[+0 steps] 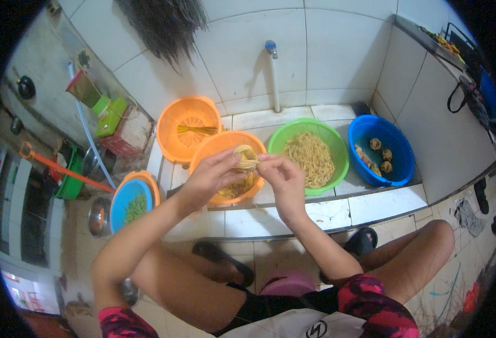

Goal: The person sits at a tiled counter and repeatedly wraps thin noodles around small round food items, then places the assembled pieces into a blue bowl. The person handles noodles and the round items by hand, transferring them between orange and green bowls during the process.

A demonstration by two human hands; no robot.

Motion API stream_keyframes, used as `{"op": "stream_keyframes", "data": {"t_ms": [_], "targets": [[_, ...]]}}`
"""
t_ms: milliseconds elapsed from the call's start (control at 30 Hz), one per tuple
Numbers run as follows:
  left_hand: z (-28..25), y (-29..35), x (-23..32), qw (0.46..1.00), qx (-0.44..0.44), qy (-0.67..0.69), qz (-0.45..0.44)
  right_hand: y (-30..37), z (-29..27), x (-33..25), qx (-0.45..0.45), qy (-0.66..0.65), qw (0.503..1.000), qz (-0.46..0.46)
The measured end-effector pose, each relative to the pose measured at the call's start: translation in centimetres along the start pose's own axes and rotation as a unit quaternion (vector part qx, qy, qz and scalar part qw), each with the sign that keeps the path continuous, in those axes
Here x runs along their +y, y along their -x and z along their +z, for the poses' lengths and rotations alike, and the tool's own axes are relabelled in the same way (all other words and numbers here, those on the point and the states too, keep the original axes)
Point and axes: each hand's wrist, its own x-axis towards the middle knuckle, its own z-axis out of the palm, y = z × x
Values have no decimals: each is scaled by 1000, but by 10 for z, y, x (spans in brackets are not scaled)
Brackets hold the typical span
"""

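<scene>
White cloth lies across the person's front, well below both hands, with patterned sleeves to either side and a pink seat just beyond. Ahead, the left hand has its thumb and fingers closed around a pale looped bundle with yellow inside. The right hand, finger and thumb pinched together, grips its right edge; the other fingers are curled. The bundle is thus between the hands, raised above an orange basin of yellowish pieces.

Right of the hands stands a green basin of pale strips, and past it a blue basin with small brownish bundles. Left of the left hand, a light-blue basin holds green pods. Farther ahead sit an orange strainer and, beyond the right hand, a tap against the wall.

The likeliest trouble is a strand snapping or loosening if the right hand pulls hard; a slack left grip could let the bundle spill into the basin below.

The white cloth bears a round black emblem; no lettering on the basins is legible.
</scene>
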Motion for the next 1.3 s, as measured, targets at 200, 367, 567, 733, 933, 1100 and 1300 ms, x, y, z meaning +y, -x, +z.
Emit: {"op": "stream_keyframes", "data": {"t_ms": [200,367,567,733,933,1100,1300], "targets": [[1,-3,6,995,-44,77,35,-3,2,-5,12,-64,996,54],[-3,-7,6,997,-34,59,33,-8,0,-7,-3,-45,999,28],[-3,-9,7,999,-5,28,32,-10,-10,-17,-15,217,970,-107],[5,-7,6,1000,-5,16,-20,-8,-8,-18,-7,345,902,-259],[6,-10,5,999,45,-2,-19,-10,-2,-18,-48,443,824,-350],[6,-9,2,999,44,-31,2,-9,-6,-13,-21,369,894,-253],[7,-9,2,998,45,-36,13,-13,-8,-3,-2,278,945,-172]]}}
